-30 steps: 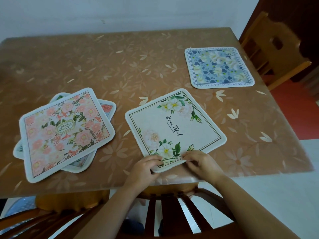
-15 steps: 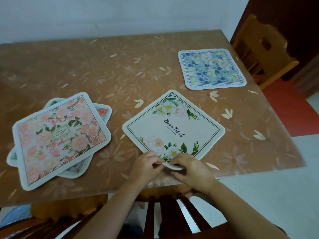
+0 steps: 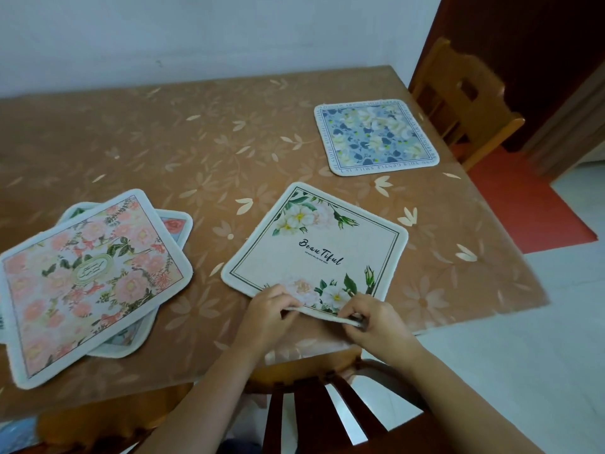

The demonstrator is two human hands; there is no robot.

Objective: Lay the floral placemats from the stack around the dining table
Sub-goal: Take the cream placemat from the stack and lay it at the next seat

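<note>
Pinching placemat (image 3: pixel 314 253) near edge; both grips (image 3: pixel 268 311) (image 3: pixel 376 321)

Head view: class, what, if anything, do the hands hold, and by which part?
The left hand and right hand both pinch the cream placemat by its raised near corner.

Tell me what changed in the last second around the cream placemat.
The left hand and right hand closed in on the near corner of the cream placemat, and now pinch it and lift it off the table. The blue placemat and the stack stayed put.
</note>
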